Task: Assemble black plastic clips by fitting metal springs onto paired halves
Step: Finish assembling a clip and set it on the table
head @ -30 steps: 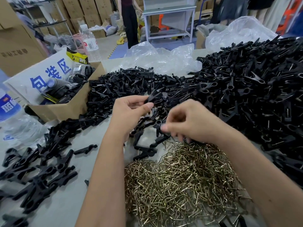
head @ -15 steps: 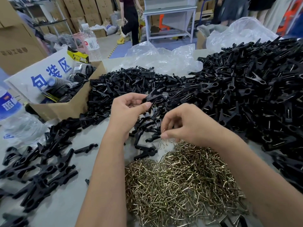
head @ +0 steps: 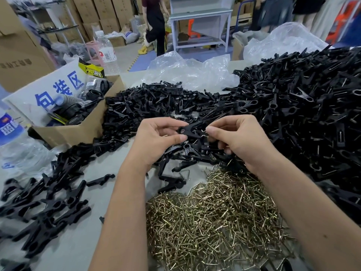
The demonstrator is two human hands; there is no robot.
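My left hand (head: 158, 139) pinches a pair of black clip halves (head: 192, 130) held crossed above the table. My right hand (head: 238, 137) pinches a small metal spring (head: 204, 135) right at the halves' right side. Below my hands lies a heap of brass-coloured metal springs (head: 214, 218). Loose black clip halves (head: 156, 102) are piled behind my hands. A big mound of black clips (head: 304, 106) fills the right. Assembled black clips (head: 48, 200) lie scattered at the left.
An open cardboard box (head: 78, 130) with a blue-lettered sign and black parts stands at the left. A water bottle (head: 13, 141) lies by it. Crumpled clear plastic (head: 187, 71) sits at the back. A person (head: 154, 22) walks among cartons behind.
My right hand rose from the spring heap with a spring and met the left hand. The left hand now holds the halves higher, near the centre.
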